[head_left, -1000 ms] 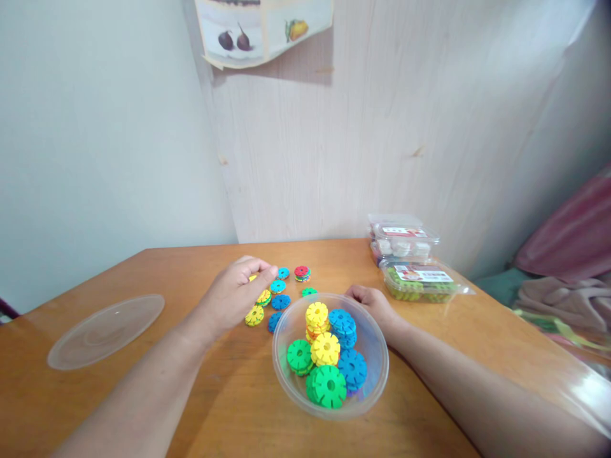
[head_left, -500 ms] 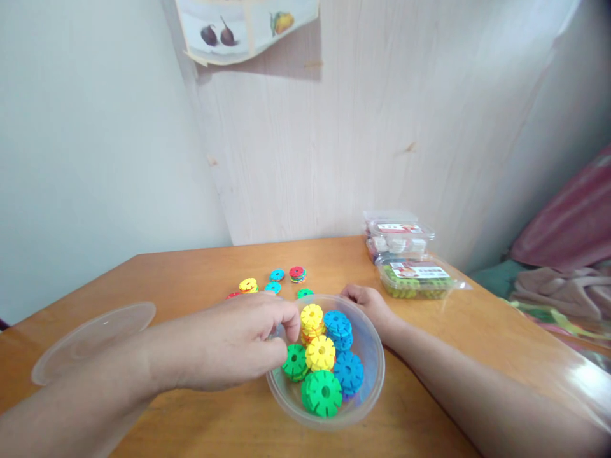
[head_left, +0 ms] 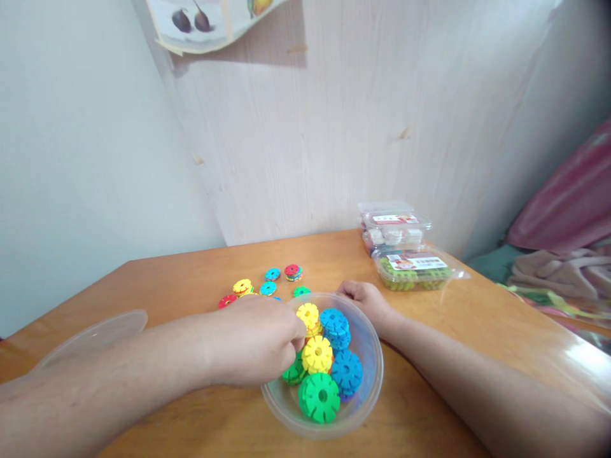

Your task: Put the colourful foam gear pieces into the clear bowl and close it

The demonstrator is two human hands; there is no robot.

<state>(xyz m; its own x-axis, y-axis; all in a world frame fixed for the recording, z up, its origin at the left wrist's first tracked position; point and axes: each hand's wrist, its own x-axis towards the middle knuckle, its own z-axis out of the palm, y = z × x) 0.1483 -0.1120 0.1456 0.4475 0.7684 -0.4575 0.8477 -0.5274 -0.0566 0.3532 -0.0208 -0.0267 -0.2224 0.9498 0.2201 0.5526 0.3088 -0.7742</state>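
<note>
Right now the left hand (head_left: 258,340) reaches over the near-left rim of the clear plastic bowl (head_left: 370,381), its fingers curled down among the toy discs inside; whether they actually grip a disc cannot be told, since the fingertips are hidden behind the knuckles. Inside the bowl sit notched discs: a yellow disc (head_left: 317,354) in the middle, a green disc (head_left: 319,397) nearest the viewer, blue discs (head_left: 346,371) on the right side and another yellow stack (head_left: 308,315) at the far side. The right hand (head_left: 365,300) rests on the counter (head_left: 191,280) against the bowl's far rim, fingers folded loosely with nothing seen inside them. Beyond the bowl, loose discs (head_left: 272,275) in blue, yellow, red and green lie scattered on the counter. A clear lid (head_left: 95,334) lies flat well to the left. Two lidded plastic boxes (head_left: 413,267) stand near the wall at the far right.
</note>
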